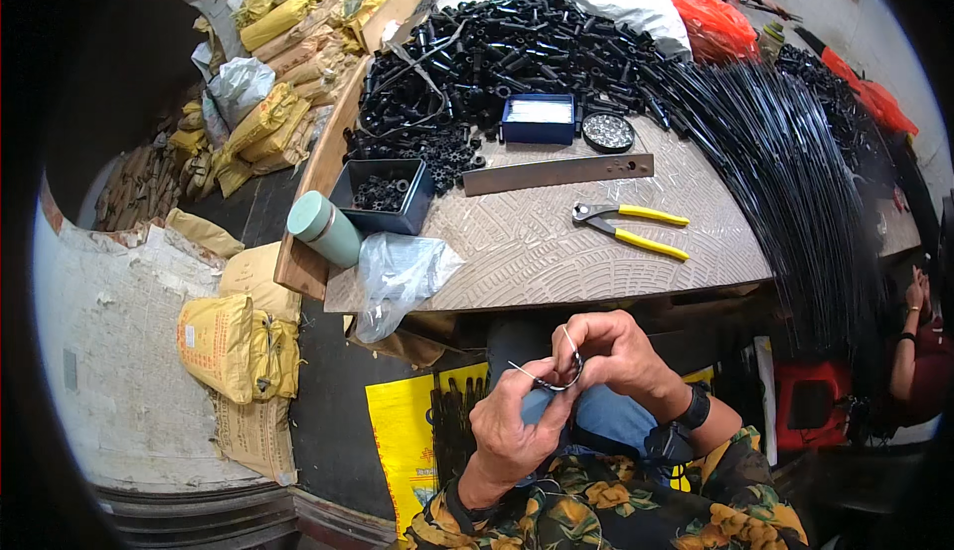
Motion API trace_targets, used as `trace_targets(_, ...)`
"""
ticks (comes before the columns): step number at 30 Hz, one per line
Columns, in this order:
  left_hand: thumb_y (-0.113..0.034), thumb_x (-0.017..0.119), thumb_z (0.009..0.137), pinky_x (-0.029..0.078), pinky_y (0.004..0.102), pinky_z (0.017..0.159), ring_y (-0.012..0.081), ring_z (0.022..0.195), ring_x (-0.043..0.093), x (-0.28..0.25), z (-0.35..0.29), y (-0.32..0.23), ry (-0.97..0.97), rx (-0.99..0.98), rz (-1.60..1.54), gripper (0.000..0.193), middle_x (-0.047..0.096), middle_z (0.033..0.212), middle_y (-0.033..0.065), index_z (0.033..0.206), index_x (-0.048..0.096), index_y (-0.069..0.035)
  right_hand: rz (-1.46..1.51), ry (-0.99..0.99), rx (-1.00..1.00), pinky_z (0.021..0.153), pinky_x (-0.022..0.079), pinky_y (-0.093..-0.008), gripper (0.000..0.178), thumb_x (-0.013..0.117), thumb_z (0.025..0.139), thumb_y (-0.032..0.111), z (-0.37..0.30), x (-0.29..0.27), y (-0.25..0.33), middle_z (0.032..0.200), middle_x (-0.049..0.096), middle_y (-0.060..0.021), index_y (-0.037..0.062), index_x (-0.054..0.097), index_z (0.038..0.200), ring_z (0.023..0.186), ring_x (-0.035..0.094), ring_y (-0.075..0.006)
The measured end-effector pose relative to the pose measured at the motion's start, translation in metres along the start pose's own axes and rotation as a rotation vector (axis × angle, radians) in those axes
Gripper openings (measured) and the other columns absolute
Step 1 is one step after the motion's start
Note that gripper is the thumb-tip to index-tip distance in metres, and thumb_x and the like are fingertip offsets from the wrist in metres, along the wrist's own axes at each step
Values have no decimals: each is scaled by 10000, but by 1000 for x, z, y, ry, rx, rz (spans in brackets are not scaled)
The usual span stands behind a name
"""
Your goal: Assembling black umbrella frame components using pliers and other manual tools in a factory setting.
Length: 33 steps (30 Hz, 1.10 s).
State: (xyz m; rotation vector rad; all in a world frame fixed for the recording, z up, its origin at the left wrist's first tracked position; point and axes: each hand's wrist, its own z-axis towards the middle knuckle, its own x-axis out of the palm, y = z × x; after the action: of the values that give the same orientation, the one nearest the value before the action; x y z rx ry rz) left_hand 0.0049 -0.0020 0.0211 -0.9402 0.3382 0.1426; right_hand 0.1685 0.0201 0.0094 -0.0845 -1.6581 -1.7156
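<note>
Above my lap, just off the table's front edge, my left hand (pixel 514 429) and my right hand (pixel 624 359) pinch a thin wire (pixel 557 385) between their fingertips. The wire bends in a curve, with small dark pieces along it. Its pale ends poke out past the fingers of each hand. On the table (pixel 537 267), beyond my hands, lie end cutters (pixel 652 243) with yellow handles, jaws to the left. A flat brown metal strip (pixel 556 174) lies behind them.
A mound of black tubular parts (pixel 517 43) covers the table's back. Long black rods (pixel 765 162) hang over its right edge. A blue box (pixel 538 131), a round dish (pixel 608 133), a dark bin (pixel 383 217), a green flask (pixel 326 229) and a plastic bag (pixel 397 282) stand nearby. Another person (pixel 919 351) sits right.
</note>
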Motion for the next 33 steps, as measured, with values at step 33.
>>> trace_targets(33,-77,648,786,336,215,662,81,731,402,-32,39,60,204,-474,-1123,238,453,784,5,1006,612,6,-1989,-169,287,661,492,-381,183,635,695,244,268,-111,24,768,655,-101,139,658,843,763,629,-284)
